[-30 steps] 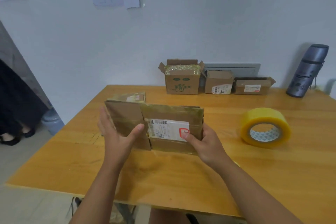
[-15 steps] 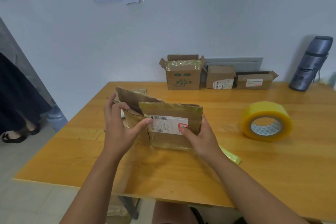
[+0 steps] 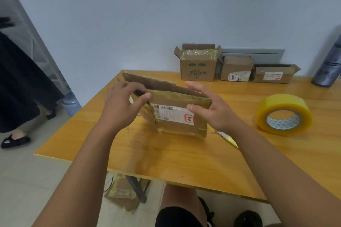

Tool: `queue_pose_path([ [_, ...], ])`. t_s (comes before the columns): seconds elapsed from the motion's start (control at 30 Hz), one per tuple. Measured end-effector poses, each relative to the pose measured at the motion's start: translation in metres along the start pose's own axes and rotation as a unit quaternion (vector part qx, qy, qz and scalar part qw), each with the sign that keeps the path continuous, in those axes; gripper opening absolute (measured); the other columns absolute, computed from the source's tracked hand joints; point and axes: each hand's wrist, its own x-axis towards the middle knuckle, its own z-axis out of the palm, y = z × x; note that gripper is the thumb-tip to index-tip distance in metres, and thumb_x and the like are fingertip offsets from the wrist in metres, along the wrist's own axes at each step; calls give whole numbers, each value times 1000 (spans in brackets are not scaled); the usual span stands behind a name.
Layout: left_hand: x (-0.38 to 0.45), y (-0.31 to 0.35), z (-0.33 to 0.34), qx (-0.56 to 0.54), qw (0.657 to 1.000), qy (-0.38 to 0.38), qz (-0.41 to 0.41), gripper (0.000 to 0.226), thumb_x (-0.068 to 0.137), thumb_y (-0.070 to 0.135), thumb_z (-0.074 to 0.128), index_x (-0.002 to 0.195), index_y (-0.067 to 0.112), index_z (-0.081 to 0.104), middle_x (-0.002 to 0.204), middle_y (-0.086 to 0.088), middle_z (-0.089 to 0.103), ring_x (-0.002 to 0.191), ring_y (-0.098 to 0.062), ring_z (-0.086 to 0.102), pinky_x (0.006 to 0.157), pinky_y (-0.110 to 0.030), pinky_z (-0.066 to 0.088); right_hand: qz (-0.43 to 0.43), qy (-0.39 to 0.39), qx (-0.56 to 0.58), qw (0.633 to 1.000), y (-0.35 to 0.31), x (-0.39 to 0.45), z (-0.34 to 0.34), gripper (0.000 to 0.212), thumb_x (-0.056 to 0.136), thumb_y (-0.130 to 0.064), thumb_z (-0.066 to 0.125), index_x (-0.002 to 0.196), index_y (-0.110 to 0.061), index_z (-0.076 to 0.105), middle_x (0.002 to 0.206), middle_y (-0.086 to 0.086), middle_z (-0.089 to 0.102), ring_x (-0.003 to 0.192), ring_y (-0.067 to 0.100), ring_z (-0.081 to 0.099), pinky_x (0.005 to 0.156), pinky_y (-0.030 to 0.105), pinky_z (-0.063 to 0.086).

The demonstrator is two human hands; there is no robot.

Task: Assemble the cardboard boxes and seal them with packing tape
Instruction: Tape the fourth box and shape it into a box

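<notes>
On the yellow wooden tabletop (image 3: 175, 155) there are four brown cardboard boxes and one roll of yellowish clear packing tape (image 3: 285, 115). Three small open boxes (image 3: 198, 66) stand in a row at the far edge, by the wall. The fourth, a flattened tape-covered cardboard box with a white shipping label (image 3: 180, 114), stands on its lower edge well to the left of the tape roll, its long axis running left to right and its label face towards the person. The left hand (image 3: 121, 105) pinches its upper left corner, thumb in front. The right hand (image 3: 210, 108) grips its upper right edge, fingers behind, thumb on the label face.
</notes>
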Motion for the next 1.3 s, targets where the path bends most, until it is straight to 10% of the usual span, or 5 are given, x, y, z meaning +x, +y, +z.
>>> queue_pose_path([
  [0.3,-7,-4,-7,2,993,-116,19,17,91,49,57,80,37,60,124,11,41,126,-13,32,103,-38,33,-18,-111,-219,969,-6,17,-21,48,92,-38,67,131,-57,45,157,-16,23,137,4,29,101,22,33],
  [0.6,0,8,-7,-145,985,-56,81,36,89,51,50,77,19,62,127,14,51,118,-9,52,90,-29,41,-13,46,-290,956,-16,36,-33,47,80,-55,73,111,-31,47,109,-10,54,96,12,55,78,27,52],
  [0.9,-10,9,42,-177,984,-32,3,62,72,71,64,126,59,37,155,24,17,138,-3,33,107,-33,42,36,104,-273,956,14,22,0,90,83,-57,67,155,-22,26,137,-3,33,112,9,43,85,26,52],
  [1.2,-14,14,62,-249,966,25,-73,83,77,66,62,144,47,17,125,23,56,106,13,57,76,-10,48,-16,91,-232,968,24,19,0,79,89,-46,67,154,-22,28,147,-5,44,132,13,41,103,38,47],
  [1.3,-20,8,72,-259,961,52,-84,78,76,71,59,141,49,22,125,24,60,112,7,58,90,-25,51,-18,95,-209,973,31,15,3,69,91,-41,67,150,-25,35,136,-20,47,127,9,45,103,40,47],
])
